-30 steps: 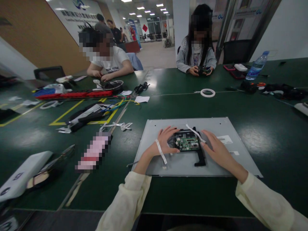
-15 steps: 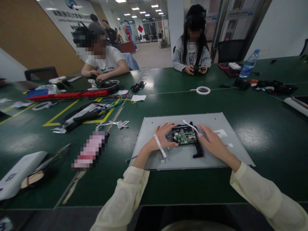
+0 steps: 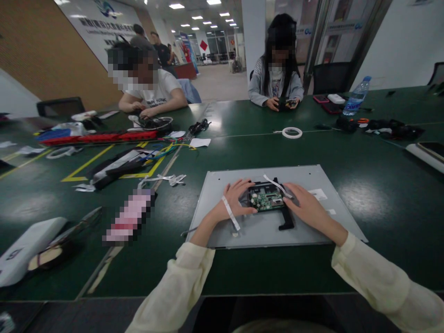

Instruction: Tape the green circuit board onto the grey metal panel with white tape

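Note:
A green circuit board (image 3: 266,201) sits in a black plastic frame (image 3: 287,219) whose bent arm reaches down to the right. Beneath it lies a flat grey metal panel (image 3: 215,186). My left hand (image 3: 236,202) grips the frame's left side, fingertips at its upper edge and thumb at the lower. At the right side, my right hand (image 3: 304,205) closes on the frame's edge; some of its fingertips are hidden. A thin white strip (image 3: 272,181) slants over the frame's upper right and ends at my right fingers. Another white strip (image 3: 231,213) crosses my left wrist.
Left of the panel lie a pixelated phone (image 3: 130,215), crumpled white strips (image 3: 173,180) and a white case (image 3: 31,249). Beyond are a roll of tape (image 3: 292,132) and a bottle (image 3: 357,97). Two people (image 3: 156,90) sit across the green table (image 3: 243,150), handling objects.
My right hand has moved slightly left, its fingers closing in on the frame's right edge and the white strip's end. My left hand stays where it was.

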`<action>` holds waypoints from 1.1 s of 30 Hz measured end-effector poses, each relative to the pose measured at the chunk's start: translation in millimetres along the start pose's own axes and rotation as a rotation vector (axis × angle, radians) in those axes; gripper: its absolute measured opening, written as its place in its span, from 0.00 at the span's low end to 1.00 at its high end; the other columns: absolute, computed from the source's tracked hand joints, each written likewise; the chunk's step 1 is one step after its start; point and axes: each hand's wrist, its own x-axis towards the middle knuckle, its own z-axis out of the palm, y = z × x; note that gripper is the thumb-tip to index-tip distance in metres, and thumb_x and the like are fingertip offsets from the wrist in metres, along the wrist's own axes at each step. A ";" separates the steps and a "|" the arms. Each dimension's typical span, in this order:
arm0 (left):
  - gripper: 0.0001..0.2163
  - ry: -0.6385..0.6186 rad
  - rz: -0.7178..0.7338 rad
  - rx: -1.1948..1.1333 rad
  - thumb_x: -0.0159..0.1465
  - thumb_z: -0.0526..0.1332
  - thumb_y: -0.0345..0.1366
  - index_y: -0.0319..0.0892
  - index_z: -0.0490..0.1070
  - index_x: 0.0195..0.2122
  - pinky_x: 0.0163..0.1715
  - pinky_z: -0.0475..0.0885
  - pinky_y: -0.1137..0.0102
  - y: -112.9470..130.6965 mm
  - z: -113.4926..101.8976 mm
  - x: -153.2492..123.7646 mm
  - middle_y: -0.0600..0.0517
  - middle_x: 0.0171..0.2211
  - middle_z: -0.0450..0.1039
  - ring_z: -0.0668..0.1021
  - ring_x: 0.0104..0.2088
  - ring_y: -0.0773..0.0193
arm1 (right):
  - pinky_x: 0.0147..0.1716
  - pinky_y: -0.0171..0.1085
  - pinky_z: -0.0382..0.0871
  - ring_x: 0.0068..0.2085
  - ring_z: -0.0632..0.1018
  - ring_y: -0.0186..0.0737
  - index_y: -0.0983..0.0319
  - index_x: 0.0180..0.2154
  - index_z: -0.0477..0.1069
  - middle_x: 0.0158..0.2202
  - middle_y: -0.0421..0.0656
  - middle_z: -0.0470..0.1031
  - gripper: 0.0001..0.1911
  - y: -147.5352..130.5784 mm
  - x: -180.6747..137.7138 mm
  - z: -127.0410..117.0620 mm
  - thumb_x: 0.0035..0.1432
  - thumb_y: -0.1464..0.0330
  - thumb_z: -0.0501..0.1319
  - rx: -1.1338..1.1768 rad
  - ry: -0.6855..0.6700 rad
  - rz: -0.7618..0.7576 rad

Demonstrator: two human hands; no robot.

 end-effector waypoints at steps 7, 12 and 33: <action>0.41 -0.006 -0.001 -0.007 0.47 0.67 0.56 0.50 0.57 0.61 0.59 0.39 0.41 -2.4 0.7 2.6 0.45 0.64 0.53 0.51 0.64 0.40 | 0.60 0.49 0.55 0.63 0.58 0.47 0.52 0.62 0.52 0.66 0.44 0.49 0.30 1.9 14.8 -24.2 0.61 0.52 0.50 -0.009 -0.277 -0.083; 0.43 0.016 0.002 0.031 0.47 0.66 0.57 0.49 0.54 0.62 0.60 0.42 0.41 -1.3 2.2 1.8 0.44 0.63 0.55 0.51 0.64 0.41 | 0.61 0.51 0.52 0.65 0.51 0.51 0.51 0.64 0.48 0.68 0.44 0.40 0.42 5.5 24.5 -22.1 0.52 0.48 0.59 -0.008 -0.346 -0.154; 0.16 0.029 -0.330 0.067 0.56 0.60 0.47 0.44 0.72 0.42 0.46 0.70 0.64 -42.0 -70.1 -141.5 0.48 0.44 0.72 0.74 0.45 0.55 | 0.59 0.53 0.55 0.62 0.59 0.53 0.53 0.65 0.47 0.64 0.46 0.53 0.44 13.2 29.6 -10.5 0.50 0.50 0.61 0.009 -0.238 -0.177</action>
